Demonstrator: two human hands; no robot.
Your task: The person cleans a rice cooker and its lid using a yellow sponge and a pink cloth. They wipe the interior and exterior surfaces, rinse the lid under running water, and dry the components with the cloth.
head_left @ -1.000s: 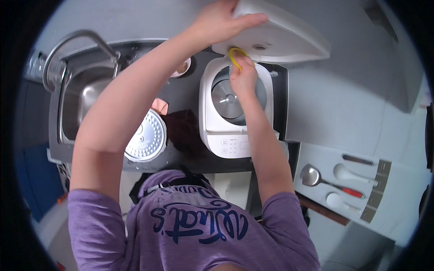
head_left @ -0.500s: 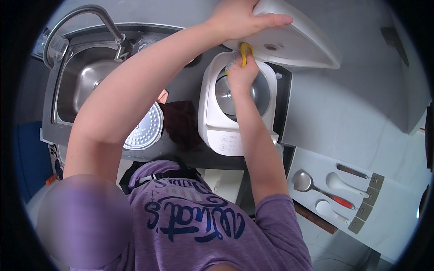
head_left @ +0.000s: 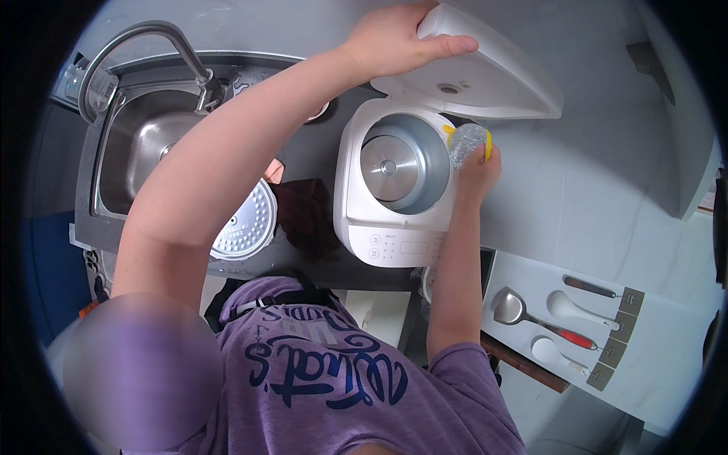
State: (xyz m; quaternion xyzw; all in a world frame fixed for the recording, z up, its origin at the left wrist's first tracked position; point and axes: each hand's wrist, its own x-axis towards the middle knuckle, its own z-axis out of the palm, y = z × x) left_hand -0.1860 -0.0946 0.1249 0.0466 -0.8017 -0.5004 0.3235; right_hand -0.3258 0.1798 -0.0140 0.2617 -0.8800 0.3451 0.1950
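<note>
So the right hand [head_left: 479,173] is doing something different now: half a second ago it was working over the back of the opening, close to the lid hinge, and now it's hovering out past the right rim of the white rice cooker [head_left: 350,178]. It's gripping a silvery mesh scrubber [head_left: 468,141] with yellow edging, which is showing way more of its mesh side than before. I can't tell if the scrubber is touching the rim. With that arm out of the way, the cooker's round metal well [head_left: 390,171] is showing almost completely.

The left hand [head_left: 390,42] isn't changing much: it's still holding the raised lid [head_left: 500,80] by its edge, thumb lying along the inner face. The perforated metal disc [head_left: 249,221] is sitting in the same spot on the desk [head_left: 301,159], partly hidden behind the left forearm, and the dark cloth [head_left: 307,220] is still lying between it and the cooker.
</note>
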